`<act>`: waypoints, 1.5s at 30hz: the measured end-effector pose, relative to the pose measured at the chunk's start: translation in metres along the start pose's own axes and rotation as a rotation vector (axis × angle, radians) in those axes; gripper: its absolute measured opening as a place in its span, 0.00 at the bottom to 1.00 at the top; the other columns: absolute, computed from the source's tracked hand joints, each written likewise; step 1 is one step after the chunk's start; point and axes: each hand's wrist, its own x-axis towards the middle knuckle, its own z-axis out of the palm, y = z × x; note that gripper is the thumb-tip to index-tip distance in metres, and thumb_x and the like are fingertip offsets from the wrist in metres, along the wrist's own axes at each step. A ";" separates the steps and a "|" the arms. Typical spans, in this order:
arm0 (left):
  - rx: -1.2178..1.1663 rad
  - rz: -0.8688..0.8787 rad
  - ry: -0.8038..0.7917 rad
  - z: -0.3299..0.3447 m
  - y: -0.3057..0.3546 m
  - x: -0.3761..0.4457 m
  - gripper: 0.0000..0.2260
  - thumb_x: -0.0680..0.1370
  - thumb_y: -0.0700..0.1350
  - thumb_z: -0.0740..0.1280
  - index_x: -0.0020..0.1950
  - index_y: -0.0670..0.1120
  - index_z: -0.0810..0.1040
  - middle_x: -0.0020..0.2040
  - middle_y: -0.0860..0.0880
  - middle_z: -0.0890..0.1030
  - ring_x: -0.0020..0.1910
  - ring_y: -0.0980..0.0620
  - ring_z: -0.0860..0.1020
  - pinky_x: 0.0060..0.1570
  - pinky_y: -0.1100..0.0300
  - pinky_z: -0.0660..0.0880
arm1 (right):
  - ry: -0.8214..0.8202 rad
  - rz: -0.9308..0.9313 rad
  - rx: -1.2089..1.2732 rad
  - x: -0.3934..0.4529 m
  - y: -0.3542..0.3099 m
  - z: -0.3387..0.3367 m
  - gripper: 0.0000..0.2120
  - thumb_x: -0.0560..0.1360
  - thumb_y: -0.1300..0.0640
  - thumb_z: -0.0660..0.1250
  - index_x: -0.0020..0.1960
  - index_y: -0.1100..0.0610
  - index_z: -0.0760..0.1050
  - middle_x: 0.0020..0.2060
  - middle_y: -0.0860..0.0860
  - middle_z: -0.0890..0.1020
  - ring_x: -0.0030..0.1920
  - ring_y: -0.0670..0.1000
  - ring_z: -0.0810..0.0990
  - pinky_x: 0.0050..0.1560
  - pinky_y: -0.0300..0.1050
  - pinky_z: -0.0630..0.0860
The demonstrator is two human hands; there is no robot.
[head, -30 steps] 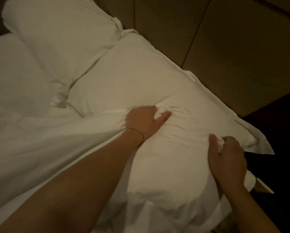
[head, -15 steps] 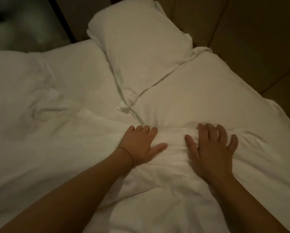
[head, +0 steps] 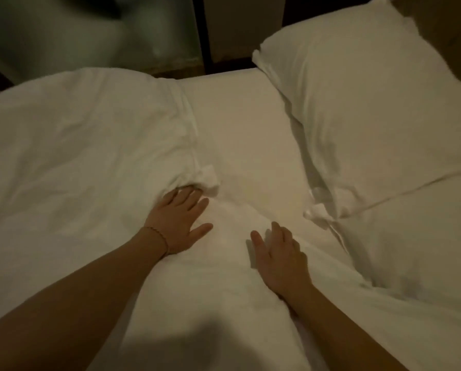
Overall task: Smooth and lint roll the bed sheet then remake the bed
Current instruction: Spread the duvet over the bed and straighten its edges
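The white duvet point(head: 71, 162) covers the left and near part of the bed, its top edge bunched by my fingers. My left hand point(head: 178, 220), with a thin bracelet at the wrist, lies flat and open on that edge. My right hand point(head: 281, 255) rests palm down on the duvet a little to the right, fingers apart. Beyond both hands a strip of bare white bed sheet point(head: 245, 124) shows. Two white pillows lie at the right: one far point(head: 371, 103), one nearer point(head: 416, 236).
Behind the bed's far edge stand a dark vertical post point(head: 200, 30) and a dim greenish wall panel point(head: 77, 30). The light is low and warm. A shadow falls over the duvet at the bottom centre.
The view has swung left, so the pillows now sit at the right. Both hands let go of the pinched fabric and slid left across the duvet, flat and open.
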 end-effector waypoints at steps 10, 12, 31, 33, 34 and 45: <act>-0.279 -0.143 -0.054 0.033 -0.139 0.034 0.38 0.73 0.78 0.40 0.80 0.64 0.40 0.82 0.57 0.50 0.81 0.51 0.48 0.76 0.38 0.49 | 0.234 -0.145 0.234 0.080 -0.158 0.103 0.41 0.75 0.28 0.41 0.80 0.53 0.45 0.78 0.55 0.56 0.77 0.54 0.54 0.77 0.57 0.50; -0.375 -0.209 -0.053 0.066 -0.132 0.034 0.40 0.72 0.78 0.41 0.81 0.62 0.48 0.80 0.55 0.60 0.78 0.50 0.57 0.74 0.37 0.53 | 0.304 -0.128 0.244 0.093 -0.173 0.120 0.41 0.75 0.29 0.42 0.79 0.55 0.50 0.75 0.55 0.63 0.74 0.56 0.60 0.75 0.55 0.55; -0.744 -0.805 0.265 0.015 -0.112 0.117 0.35 0.76 0.69 0.38 0.32 0.49 0.74 0.33 0.50 0.78 0.39 0.46 0.78 0.41 0.55 0.71 | 0.110 -0.239 0.008 0.159 -0.177 0.058 0.38 0.72 0.28 0.36 0.56 0.54 0.72 0.42 0.51 0.82 0.44 0.54 0.82 0.51 0.49 0.77; -0.868 -0.878 0.345 -0.041 -0.106 0.142 0.32 0.77 0.68 0.42 0.28 0.48 0.71 0.30 0.51 0.74 0.35 0.47 0.75 0.36 0.56 0.66 | 0.155 -0.272 0.063 0.159 -0.189 0.004 0.34 0.73 0.30 0.39 0.53 0.54 0.71 0.41 0.51 0.81 0.44 0.54 0.82 0.50 0.50 0.77; -0.921 -0.901 0.407 -0.071 -0.103 0.157 0.32 0.79 0.67 0.44 0.28 0.48 0.71 0.29 0.51 0.74 0.35 0.47 0.75 0.35 0.56 0.65 | 0.189 -0.283 0.099 0.163 -0.196 -0.026 0.31 0.74 0.31 0.41 0.52 0.54 0.70 0.41 0.52 0.81 0.44 0.55 0.81 0.48 0.49 0.76; -0.871 -0.839 0.992 -0.376 -0.095 0.327 0.33 0.84 0.62 0.47 0.47 0.42 0.84 0.52 0.39 0.83 0.53 0.38 0.79 0.43 0.54 0.65 | 0.588 -0.563 0.260 0.244 -0.252 -0.332 0.22 0.81 0.38 0.52 0.51 0.56 0.71 0.41 0.54 0.79 0.41 0.55 0.78 0.43 0.54 0.76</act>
